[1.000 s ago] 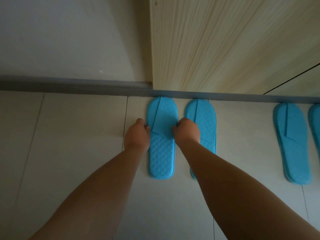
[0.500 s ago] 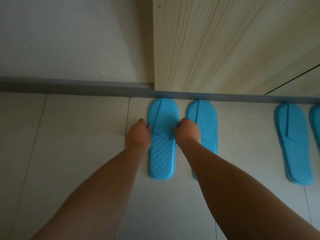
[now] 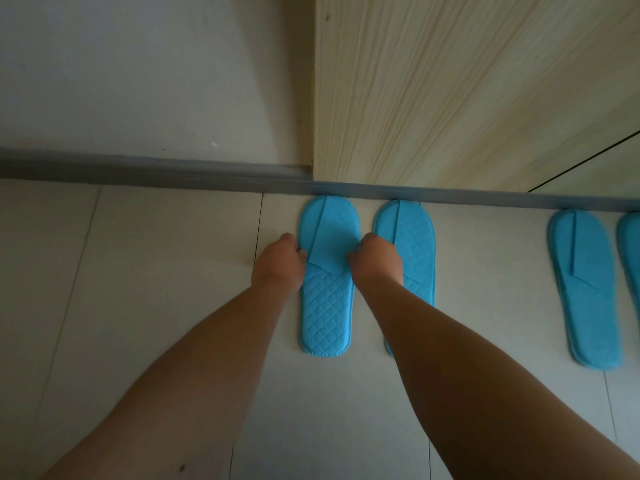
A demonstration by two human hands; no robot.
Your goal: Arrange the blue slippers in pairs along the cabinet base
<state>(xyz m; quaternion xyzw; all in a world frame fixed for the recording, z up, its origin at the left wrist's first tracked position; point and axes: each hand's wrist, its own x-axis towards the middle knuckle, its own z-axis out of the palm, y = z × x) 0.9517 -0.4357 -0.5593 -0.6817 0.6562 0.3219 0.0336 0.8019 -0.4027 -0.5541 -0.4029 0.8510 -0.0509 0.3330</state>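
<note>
Barely any shift since earlier pics; both hands are staying put. Left hand [image 3: 278, 263] and right hand [image 3: 376, 259] are pinching the sides of the left slipper [image 3: 327, 282], fingers curled shut on its edges. It's lying flat on the floor [image 3: 156, 271], toe touching the cabinet base [image 3: 467, 197], w/ its mate [image 3: 412, 244] just beside. Another pair [image 3: 585, 289] is lying well apart, to the right.

Second blue quilted fabric slipper [image 3: 412, 244]: its middle and heel are covered by the right forearm.
Far-right blue slipper [image 3: 631, 251]: cut off by the right edge, only a sliver shows.
Fingertips of both hands: curled under, out of sight.
Pale wooden cabinet [image 3: 467, 91]: top runs past the upper edge.
</note>
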